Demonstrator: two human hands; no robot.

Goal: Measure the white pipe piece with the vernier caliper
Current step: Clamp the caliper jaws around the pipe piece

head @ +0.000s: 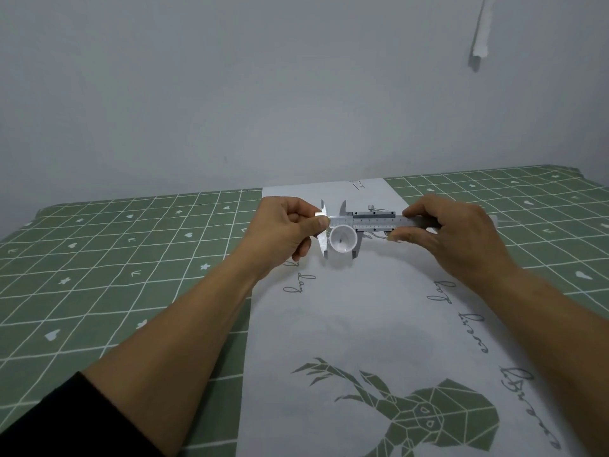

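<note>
White pipe piece [343, 240] sits btwn caliper [369, 222] jaws, open end toward camera — left hand [283, 225] pinches fixed end, right hand [451, 232] pinches beam, nearer slider.

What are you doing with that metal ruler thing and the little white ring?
A person is measuring a white pipe piece with a vernier caliper. The left hand pinches the caliper's fixed end, and the right hand holds the beam. The pipe piece sits between the two lower jaws, held up over a green and white cloth.
</note>
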